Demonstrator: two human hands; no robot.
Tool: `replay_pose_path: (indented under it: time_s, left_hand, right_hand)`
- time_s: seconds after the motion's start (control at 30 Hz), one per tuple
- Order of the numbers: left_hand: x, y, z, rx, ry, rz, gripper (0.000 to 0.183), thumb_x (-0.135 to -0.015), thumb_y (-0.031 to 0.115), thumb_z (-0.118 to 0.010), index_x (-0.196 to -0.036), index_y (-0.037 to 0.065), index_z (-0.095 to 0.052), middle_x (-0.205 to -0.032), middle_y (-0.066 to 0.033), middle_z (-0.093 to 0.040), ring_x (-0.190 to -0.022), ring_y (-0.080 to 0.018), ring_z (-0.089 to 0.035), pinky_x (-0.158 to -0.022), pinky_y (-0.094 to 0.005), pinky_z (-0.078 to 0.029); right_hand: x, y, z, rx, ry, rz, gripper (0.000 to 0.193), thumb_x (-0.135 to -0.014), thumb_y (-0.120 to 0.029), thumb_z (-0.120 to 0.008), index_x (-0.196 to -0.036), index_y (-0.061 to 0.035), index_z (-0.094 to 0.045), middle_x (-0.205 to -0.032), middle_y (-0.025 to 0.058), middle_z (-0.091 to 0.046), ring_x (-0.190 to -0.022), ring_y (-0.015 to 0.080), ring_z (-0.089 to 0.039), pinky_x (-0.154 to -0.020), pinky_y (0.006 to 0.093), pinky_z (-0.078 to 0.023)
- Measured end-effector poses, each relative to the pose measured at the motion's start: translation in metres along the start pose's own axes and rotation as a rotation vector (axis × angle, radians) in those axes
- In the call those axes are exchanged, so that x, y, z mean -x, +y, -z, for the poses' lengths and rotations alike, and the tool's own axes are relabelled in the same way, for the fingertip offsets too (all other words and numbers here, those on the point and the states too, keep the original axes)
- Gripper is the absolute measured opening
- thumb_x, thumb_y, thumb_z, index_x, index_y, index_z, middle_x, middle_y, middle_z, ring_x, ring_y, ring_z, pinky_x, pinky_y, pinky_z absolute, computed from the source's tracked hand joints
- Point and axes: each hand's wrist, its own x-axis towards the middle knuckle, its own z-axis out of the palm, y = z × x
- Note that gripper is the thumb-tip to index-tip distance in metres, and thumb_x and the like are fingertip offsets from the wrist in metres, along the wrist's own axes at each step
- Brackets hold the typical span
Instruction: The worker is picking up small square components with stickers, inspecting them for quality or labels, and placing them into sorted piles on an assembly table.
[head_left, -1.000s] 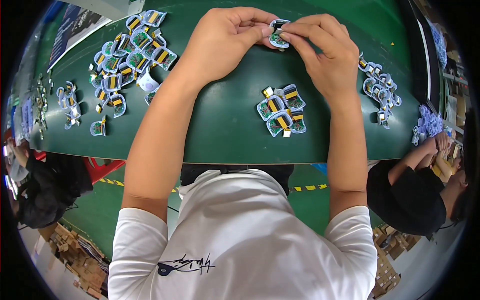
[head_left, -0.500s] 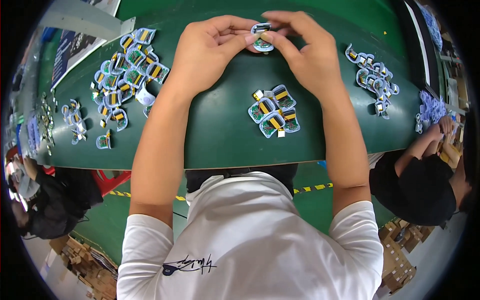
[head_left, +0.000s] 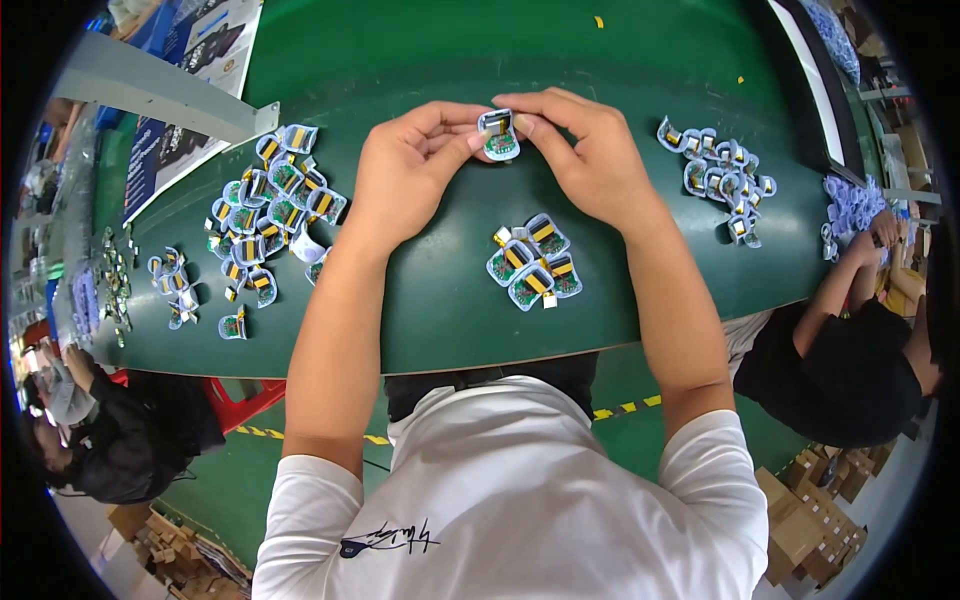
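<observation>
Between my hands, above the far part of the green table, is a small pale-blue plastic shell with a green circuit board and a dark part in it (head_left: 499, 147). My left hand (head_left: 418, 165) pinches its left side between thumb and fingers. At its right upper edge, my right hand (head_left: 577, 145) has its thumb and forefinger closed on the shell. Nearer me, between my forearms, lies a small cluster of similar shells (head_left: 533, 262), each showing a green board and a black-and-yellow part.
A large pile of such shells (head_left: 270, 205) lies left, with a smaller group (head_left: 173, 285) beyond it. Another pile (head_left: 720, 180) lies right. A grey metal bracket (head_left: 170, 90) stands at the far left. People (head_left: 130, 430) (head_left: 840, 360) sit at both sides.
My hands and the held shell appear lower in the picture, as does the whole table, so my view has shifted. The right fingers, blurred before, now rest at the shell's upper edge.
</observation>
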Motion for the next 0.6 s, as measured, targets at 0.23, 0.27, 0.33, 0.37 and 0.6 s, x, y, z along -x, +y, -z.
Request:
replay_pose_path:
  time_s: [0.23,0.27,0.33,0.37,0.6]
  left_hand:
    - [-0.003,-0.01,0.001,0.029,0.096,-0.065,0.023,-0.101,-0.001,-0.067,-0.123,-0.004,-0.072,-0.106,-0.0107,-0.079,-0.098,-0.013,-0.075,-0.088,-0.0266,-0.059]
    - [-0.002,-0.01,0.001,0.029,0.101,-0.078,0.023,-0.101,-0.001,-0.067,-0.123,-0.004,-0.072,-0.106,-0.0107,-0.079,-0.098,-0.013,-0.075,-0.088,-0.0266,-0.059]
    - [0.0,-0.009,-0.001,-0.05,0.145,-0.125,0.021,-0.1,-0.001,-0.069,-0.121,-0.004,-0.073,-0.105,-0.0113,-0.079,-0.096,-0.0134,-0.075,-0.086,-0.0267,-0.06]
    - [0.0,-0.01,-0.002,-0.073,0.178,-0.139,0.019,-0.098,-0.001,-0.071,-0.117,-0.005,-0.074,-0.105,-0.0123,-0.08,-0.095,-0.014,-0.076,-0.084,-0.0273,-0.061]
    - [0.002,-0.006,-0.01,-0.427,0.268,-0.418,0.019,-0.094,-0.002,-0.073,-0.113,0.0,-0.076,-0.103,-0.0133,-0.079,-0.089,-0.0218,-0.078,-0.078,-0.0312,-0.063]
  right_hand:
    - [0.0,-0.001,0.0,0.04,0.082,0.023,0.023,-0.094,-0.004,-0.074,-0.117,-0.0014,-0.077,-0.104,0.0135,-0.075,-0.095,0.0227,-0.073,-0.085,0.0331,-0.057]
    - [0.002,-0.004,-0.002,0.131,0.097,0.111,0.025,-0.091,-0.005,-0.078,-0.116,-0.0021,-0.078,-0.105,0.013,-0.075,-0.096,0.0238,-0.073,-0.085,0.0332,-0.057]
    - [0.004,-0.009,-0.009,0.183,0.121,0.132,0.03,-0.084,-0.009,-0.086,-0.113,-0.0044,-0.079,-0.11,0.0104,-0.073,-0.097,0.027,-0.072,-0.083,0.0346,-0.058]
    - [0.005,-0.008,-0.012,0.243,0.135,0.15,0.031,-0.083,-0.009,-0.087,-0.112,-0.005,-0.079,-0.111,0.0097,-0.072,-0.097,0.0273,-0.072,-0.083,0.0354,-0.058]
    - [0.004,-0.011,-0.023,0.442,0.264,0.276,0.029,-0.078,-0.005,-0.086,-0.106,-0.0069,-0.082,-0.115,0.0084,-0.071,-0.105,0.0289,-0.065,-0.091,0.0404,-0.053]
